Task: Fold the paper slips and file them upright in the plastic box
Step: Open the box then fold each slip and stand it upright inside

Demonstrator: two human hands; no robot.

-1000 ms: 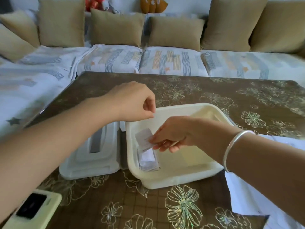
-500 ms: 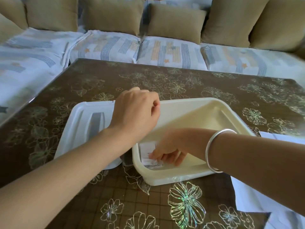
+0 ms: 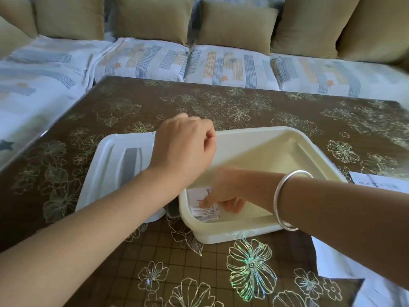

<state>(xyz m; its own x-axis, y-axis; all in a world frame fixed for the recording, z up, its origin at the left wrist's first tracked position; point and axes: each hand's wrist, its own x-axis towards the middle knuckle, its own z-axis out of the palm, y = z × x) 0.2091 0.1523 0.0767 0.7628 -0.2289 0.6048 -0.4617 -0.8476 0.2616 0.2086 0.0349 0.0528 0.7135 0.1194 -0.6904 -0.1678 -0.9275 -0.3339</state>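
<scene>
**Slip going into box corner: tip-over and snag risk**

Head view only.
- Shows right hand (image 3: 223, 191) reaching down into near-left corner of cream plastic box (image 3: 261, 130), with fingertips (image 3: 205, 203) on folded paper slips (image 3: 204, 214).
- Cannot tell whether pinching the top slip or just pressing it, thumb being hidden.
- Shows left hand (image 3: 183, 149) over the box's far-left corner, fingers curled into a loose fist with nothing seen inside. Cannot tell whether touching the rim.
- Places the slips as a small bunch against the near-left wall. Cannot tell whether standing upright or leaning back. Leaves the remaining box floor bare.
- Has white lid (image 3: 115, 169) lying flat on floral table (image 3: 221, 103), just left of the box.
- Also shows silver bangle (image 3: 276, 200) on the right wrist, printed sheet (image 3: 376, 185) right of the box, and white sheet (image 3: 332, 262) under the right forearm.

Judged step: settling the newest slip against the bunch.

Risks from here:
- Could flop flat once the fingers lift, with so few slips and nothing backing them on the open side.
- Could spring open if creased weakly, then refuse to stand.
- Could drag a slip back out on withdrawal if it sticks to a fingertip.
- Could shove or tilt the light box if the bangle or forearm catches the near rim, since the left hand is not evidently bracing it.
- Could sweep the white sheet off the near table edge with the forearm.
</scene>
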